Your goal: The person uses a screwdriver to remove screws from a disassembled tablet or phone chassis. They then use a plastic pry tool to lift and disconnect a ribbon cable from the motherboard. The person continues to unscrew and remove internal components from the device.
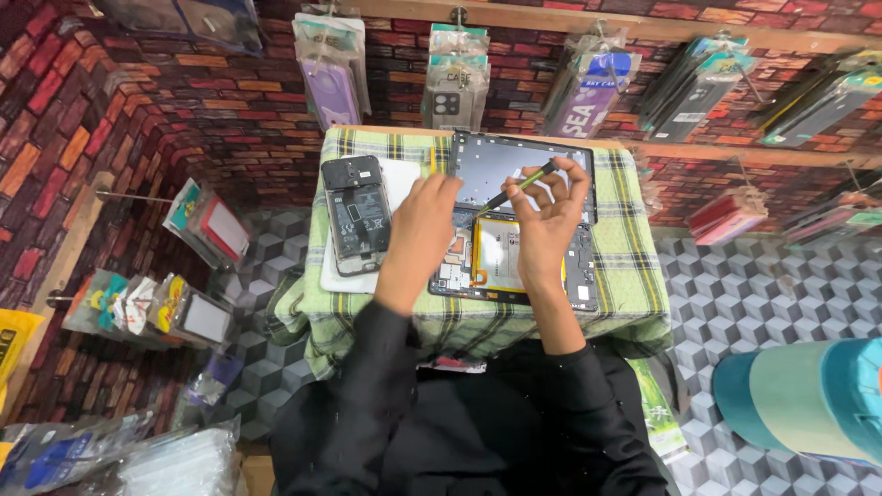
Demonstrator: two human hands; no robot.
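I see my right hand (548, 216) pinching a thin green-handled screwdriver (521, 186), fingers closed around its shaft so the tip angles down toward the opened tablet (514, 220) on the checked cloth (625, 266). My left hand (421, 220) lies on the tablet's left edge, probably to steady it; whether its fingers are apart or together I cannot tell. A phone with its back removed (356, 213) lies on a white pad (401, 179) just to the left, kept out of the working area
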